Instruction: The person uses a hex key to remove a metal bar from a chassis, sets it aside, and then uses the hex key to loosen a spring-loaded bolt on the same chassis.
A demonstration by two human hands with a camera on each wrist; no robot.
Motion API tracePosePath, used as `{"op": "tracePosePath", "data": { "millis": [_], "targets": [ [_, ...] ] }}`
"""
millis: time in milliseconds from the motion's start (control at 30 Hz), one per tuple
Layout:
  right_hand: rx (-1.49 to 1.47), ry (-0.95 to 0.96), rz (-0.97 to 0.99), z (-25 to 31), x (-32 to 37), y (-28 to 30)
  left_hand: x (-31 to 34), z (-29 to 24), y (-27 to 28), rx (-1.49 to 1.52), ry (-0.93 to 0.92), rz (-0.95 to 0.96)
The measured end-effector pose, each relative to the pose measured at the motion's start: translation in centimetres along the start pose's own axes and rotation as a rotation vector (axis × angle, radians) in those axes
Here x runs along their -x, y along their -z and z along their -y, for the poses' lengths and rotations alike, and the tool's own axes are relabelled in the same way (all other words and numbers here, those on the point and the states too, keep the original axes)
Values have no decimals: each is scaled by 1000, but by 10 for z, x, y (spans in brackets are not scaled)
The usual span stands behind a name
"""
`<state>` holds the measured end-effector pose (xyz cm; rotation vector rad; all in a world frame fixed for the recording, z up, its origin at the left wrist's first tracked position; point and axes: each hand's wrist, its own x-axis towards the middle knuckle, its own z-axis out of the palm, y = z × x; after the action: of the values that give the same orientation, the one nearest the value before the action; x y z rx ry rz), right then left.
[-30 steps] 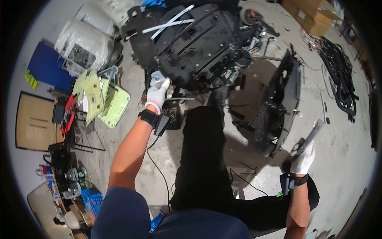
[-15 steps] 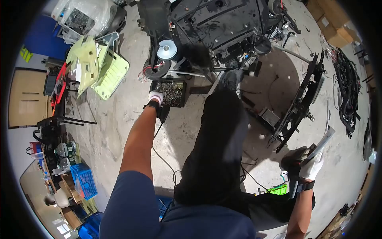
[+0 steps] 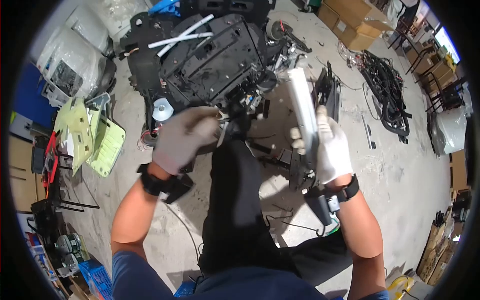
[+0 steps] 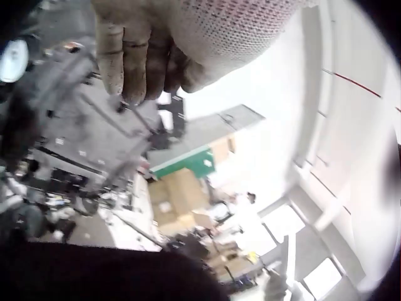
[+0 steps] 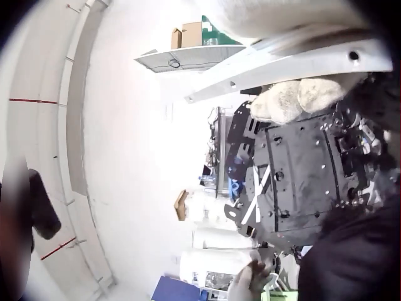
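My right hand [image 3: 334,150], in a white glove, grips a silver metal bar [image 3: 303,102] raised in front of me. In the right wrist view the bar [image 5: 294,66] shows holes along its face, with gloved fingers [image 5: 285,100] curled round its lower side. My left hand [image 3: 182,137], also gloved, is held up left of my knee, blurred in the head view. Its fingers [image 4: 135,69] lie side by side in the left wrist view, with the thumb close to them. Whether a small thing is pinched there, I cannot tell.
A large black panel assembly [image 3: 215,60] lies ahead, two white strips [image 3: 182,37] crossed on it. A pale round spool [image 3: 162,109] stands beside it. Light green panels [image 3: 107,145] are at the left, a black cable bundle [image 3: 382,90] and cardboard boxes [image 3: 350,22] at the right.
My left hand has come from the spool down to the box of small metal parts, then up and nearer. My right hand has brought the bar up from the right side toward the middle.
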<state>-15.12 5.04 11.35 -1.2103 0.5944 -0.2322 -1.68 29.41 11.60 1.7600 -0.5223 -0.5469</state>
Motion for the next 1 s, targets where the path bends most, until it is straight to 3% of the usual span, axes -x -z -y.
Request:
{"op": "tracePosePath", "data": {
  "millis": [67, 133, 167, 300, 333, 400, 433, 533, 600, 633, 667, 800, 933, 1000],
  "targets": [
    [41, 108, 65, 2, -5, -27, -1, -28, -30, 20, -87, 65],
    [307, 181, -31, 1, -10, -52, -12, -21, -47, 298, -72, 109],
    [564, 346, -147, 0, -10, -62, -16, -22, -50, 448, 20, 91],
    [532, 362, -42, 3, 3, -91, -13, -9, -48, 689, 83, -104],
    [627, 450, -62, -12, -4, -93, -14, -1, -46, 688, 83, -112],
    [594, 325, -21, -14, -2, -99, -16, 19, -38, 771, 95, -12],
    [595, 323, -6, -20, -4, -101, -18, 28, -38, 899, 96, -12],
    [706, 301, 56, -28, -11, -99, -17, 46, -30, 923, 98, 38],
    [511, 173, 164, -34, -13, -93, -11, 61, -25, 976, 129, -38],
    [123, 28, 286, -28, -9, -91, -5, 66, -20, 1005, 155, -76],
    [73, -55, 262, -27, -14, -83, 0, 70, -15, 1037, 185, -112],
    [42, -43, 253, -2, 2, -65, 8, 158, 19, 955, 273, -204],
    [87, -13, 223, 3, 15, -40, 6, 285, 50, 814, 631, -442],
    [65, 10, 172, 2, 19, -21, 1, 354, 57, 869, 746, -682]
  ]
}}
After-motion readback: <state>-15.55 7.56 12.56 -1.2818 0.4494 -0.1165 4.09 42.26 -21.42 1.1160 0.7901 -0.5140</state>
